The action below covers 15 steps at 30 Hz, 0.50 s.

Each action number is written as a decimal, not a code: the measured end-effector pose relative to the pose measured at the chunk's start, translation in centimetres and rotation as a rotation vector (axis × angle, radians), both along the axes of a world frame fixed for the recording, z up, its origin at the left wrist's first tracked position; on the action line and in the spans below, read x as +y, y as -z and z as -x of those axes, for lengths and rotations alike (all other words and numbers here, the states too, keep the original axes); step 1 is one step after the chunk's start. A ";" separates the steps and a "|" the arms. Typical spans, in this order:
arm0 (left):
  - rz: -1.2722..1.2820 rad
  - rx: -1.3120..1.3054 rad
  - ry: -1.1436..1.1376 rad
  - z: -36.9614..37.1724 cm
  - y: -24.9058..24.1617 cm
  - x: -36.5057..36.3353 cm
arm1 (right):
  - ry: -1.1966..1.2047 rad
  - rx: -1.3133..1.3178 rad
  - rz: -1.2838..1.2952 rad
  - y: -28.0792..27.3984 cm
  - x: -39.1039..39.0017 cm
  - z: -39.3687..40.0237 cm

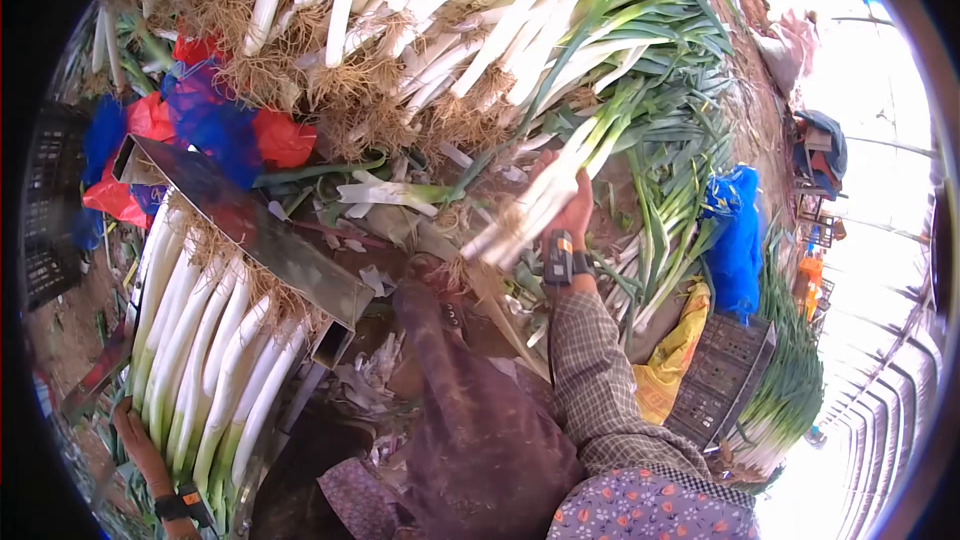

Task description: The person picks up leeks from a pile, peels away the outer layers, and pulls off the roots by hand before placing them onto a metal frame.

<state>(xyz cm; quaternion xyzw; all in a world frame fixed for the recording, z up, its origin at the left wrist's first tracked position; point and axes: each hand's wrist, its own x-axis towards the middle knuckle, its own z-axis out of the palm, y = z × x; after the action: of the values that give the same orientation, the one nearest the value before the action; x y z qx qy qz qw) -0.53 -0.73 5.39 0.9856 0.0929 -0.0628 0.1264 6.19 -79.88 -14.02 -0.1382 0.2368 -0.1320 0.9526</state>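
My right hand (572, 208) is closed around a small bunch of leeks (535, 202), their white ends slanting down to the left and green tops up to the right. A device with a strap sits on that wrist. At lower left, my left hand (140, 445) lies with outstretched fingers along the side of a row of leeks (210, 350); part of it is out of sight. Roots of this row meet a metal plate (250, 230) on a frame. Above both hands spreads a large heap of leeks (480, 35) with brown, tangled roots.
Blue and red netting (210, 115) lies at upper left beside a black crate (50, 205). To the right are a blue bag (735, 245), a yellow sack (675, 355) and another crate (720, 380). Leaf scraps (370, 370) litter the ground around my leg (460, 430).
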 end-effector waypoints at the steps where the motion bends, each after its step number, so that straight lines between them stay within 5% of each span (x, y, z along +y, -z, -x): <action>1: 0.041 0.017 -0.011 -0.1 -0.1 -0.3 | -0.018 -0.034 0.015 0.5 0.5 -1.3; 9: 0.389 0.174 -0.140 -3.0 -7.0 4.6 | -0.079 0.147 -0.071 -7.6 5.6 -3.1; 11: 0.610 0.187 -0.221 -6.8 -13.5 -2.5 | -0.098 0.115 -0.122 -11.6 7.3 -2.2; 13: 0.431 0.073 -0.132 -9.2 -17.5 -10.5 | -0.075 0.143 -0.141 -14.7 8.7 -1.8; 15: 0.416 0.154 0.181 -11.9 -22.0 -23.0 | -0.055 0.127 -0.183 -16.8 10.0 -1.3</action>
<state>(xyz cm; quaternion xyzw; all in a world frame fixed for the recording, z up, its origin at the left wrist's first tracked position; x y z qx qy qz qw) 11.33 -23.69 27.39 0.9350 -0.0015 -0.1667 0.3131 7.51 -69.88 2.75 -0.0650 0.3037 -0.0744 0.9476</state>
